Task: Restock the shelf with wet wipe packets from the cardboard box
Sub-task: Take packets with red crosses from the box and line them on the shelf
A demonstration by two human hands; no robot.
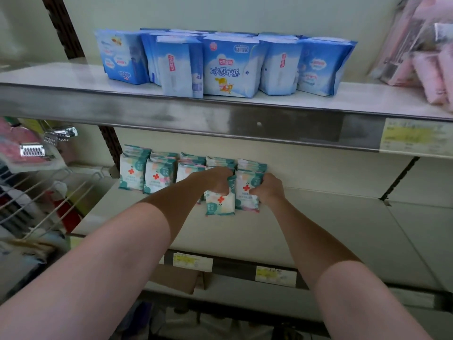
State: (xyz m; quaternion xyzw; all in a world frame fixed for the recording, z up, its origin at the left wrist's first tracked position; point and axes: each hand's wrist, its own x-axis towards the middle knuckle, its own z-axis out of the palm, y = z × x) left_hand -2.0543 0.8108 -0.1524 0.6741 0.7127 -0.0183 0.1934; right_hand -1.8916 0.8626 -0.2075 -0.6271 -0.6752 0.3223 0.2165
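- Shop shelving here, pale cream back wall with dark slotted uprights (111, 148) running down it.
- The shelf (343, 231) being filled is the middle one, off-white and a bit scuffed, with yellow-and-white price tags (193, 261) stuck along its front edge.
- Wet wipe packets (144, 175) (white and teal, red cross on the front) stand upright in short rows against the back wall, toward the left part of that shelf. The right part is bare board.
- Left hand (215, 179) has its fingers curled over the top of a front packet (220, 204), which stands a little forward of the others.
- Right hand (268, 188) grips the packet next to it (245, 192) from the right side, thumb on the front face. The two packets are just beside each other, pretty much touching.
- Upper shelf (73, 77) has a worn metal front lip and carries a cluster of blue-and-white soft packs (228, 67), with pink packs (429, 74) off at the far right.
- Left of the unit there's a white wire rack (49, 200) with hair clips on cards (31, 150) hanging above it.
- Under the shelf edge you can see a bit of brown cardboard box (176, 278); can't tell what's inside.
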